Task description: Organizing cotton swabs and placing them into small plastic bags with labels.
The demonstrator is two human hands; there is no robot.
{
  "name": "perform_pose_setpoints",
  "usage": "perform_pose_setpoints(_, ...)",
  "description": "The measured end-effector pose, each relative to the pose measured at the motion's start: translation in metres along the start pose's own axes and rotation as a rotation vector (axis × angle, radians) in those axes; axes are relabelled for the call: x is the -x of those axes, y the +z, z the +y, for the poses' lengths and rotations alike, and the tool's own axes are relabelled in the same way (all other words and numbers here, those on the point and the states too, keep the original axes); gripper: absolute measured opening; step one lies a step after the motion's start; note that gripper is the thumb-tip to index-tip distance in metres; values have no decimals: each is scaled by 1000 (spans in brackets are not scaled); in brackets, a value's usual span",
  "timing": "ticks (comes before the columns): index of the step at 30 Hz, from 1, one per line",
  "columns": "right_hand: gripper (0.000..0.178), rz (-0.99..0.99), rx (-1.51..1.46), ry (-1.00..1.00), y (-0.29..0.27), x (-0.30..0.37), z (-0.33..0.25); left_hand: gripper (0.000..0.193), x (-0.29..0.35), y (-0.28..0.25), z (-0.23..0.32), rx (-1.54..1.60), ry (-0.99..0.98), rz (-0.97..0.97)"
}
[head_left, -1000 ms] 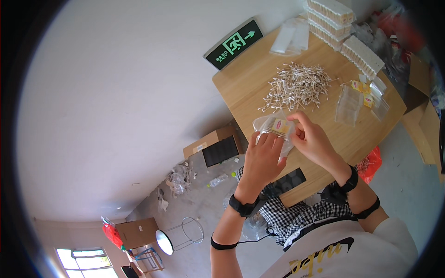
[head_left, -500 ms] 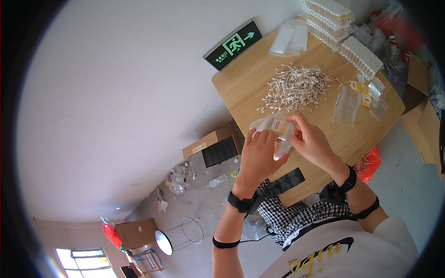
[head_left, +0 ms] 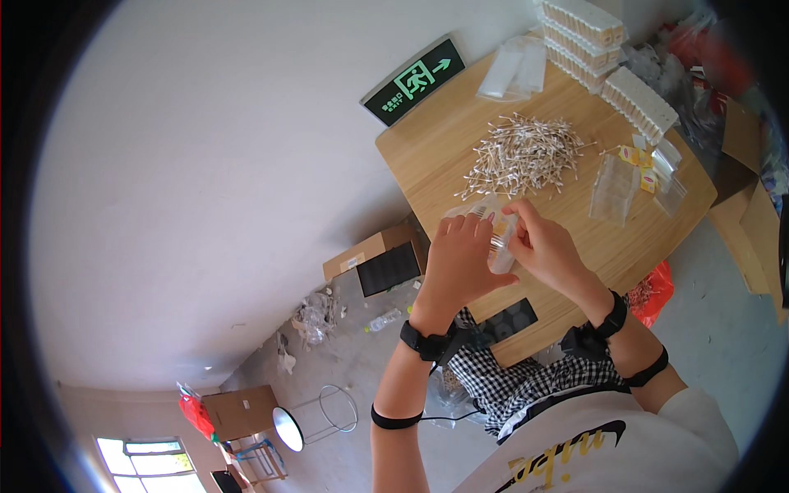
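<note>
Plastic bag [head_left: 501, 260]: being covered by left hand [head_left: 459, 261], with grip hidden, and pinched at edge by right hand [head_left: 546, 249], possibly risking tearing through uneven pulling.

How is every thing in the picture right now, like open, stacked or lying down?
Clear bag: partly hidden, something yellow inside
Left hand: over the bag, thumb spread
Right hand: at the bag, fingers bent
Cotton swabs: loose, heaped
White-topped packs: stacked
Clear sleeve: lying flat
Black slab: lying flat
Bottle: on its side
Cardboard box: flaps open
</note>
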State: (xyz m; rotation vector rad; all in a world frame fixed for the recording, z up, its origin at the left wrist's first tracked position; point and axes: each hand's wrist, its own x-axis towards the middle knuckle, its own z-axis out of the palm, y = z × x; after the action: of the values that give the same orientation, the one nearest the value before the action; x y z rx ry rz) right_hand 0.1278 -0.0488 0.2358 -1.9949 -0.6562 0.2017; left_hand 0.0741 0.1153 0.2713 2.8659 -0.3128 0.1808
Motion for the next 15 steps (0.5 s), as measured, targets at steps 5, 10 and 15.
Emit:
perform_pose_setpoints(5,39,-9,-54,-19,4,-2,-2,62,10,3,6,-119,102,0)
perform_pose_setpoints(10,41,-24,-322,13,3,-5,11,59,9,-2,6,55,28,-26)
perform_pose_setpoints(15,41,-228,-553,84,-6,-20,11,37,27,16,10,-14,-6,101)
